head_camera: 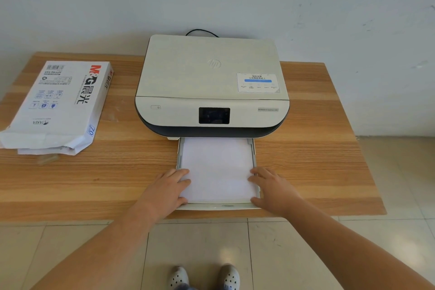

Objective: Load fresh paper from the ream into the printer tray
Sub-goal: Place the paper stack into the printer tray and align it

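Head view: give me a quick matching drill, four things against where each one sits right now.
Things:
1. ream
2. printer tray
3. left hand
4. right hand

Places:
A. on the tray's right front corner
B. pulled out in front of the printer, white paper inside
C. on the table, left of the printer, wrapper torn open
D. on the tray's left front corner

Pairs: 1-C, 2-B, 3-D, 4-A

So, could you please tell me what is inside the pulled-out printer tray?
A white paper stack lies in the tray, with the left hand and right hand on its side edges. The tray floor is covered.
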